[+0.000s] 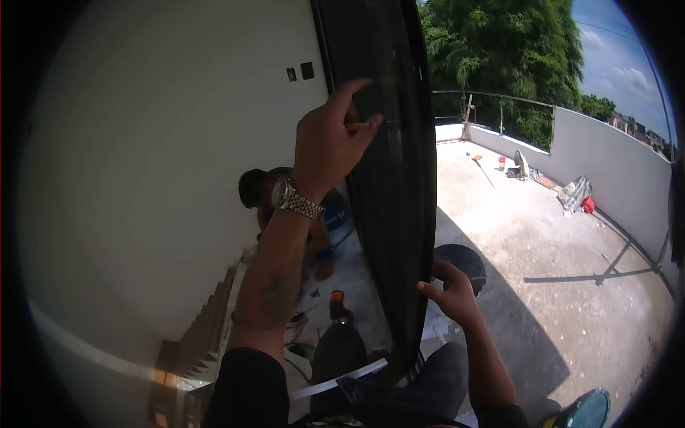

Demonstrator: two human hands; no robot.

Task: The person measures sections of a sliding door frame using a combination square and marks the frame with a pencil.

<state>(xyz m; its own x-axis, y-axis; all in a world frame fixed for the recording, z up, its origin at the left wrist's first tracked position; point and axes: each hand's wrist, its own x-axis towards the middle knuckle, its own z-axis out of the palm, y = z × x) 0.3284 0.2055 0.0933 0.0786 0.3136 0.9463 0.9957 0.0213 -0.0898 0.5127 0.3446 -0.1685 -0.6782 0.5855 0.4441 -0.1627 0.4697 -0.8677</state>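
My left hand (330,143), with a metal-band watch (292,198) on its wrist, is raised in front of a tall dark door panel (389,185). A short orange pencil (357,126) shows between its fingers, while one finger points upward along the panel. Lower down, my right hand (455,294) is at the panel's outer edge, its thumb and fingers curled around that edge. Across my lap lies a thin white strip (341,379). An orange-and-black tool (338,305), partly blurred, stands on the floor beyond my knee.
Another person (267,189) crouches behind my left forearm. A pale wall (178,128) with two dark switch boxes is on the left. Outside, a sunlit concrete terrace (499,207) holds a black tub (460,264), a lidded bucket (589,410) and several bags by the parapet.
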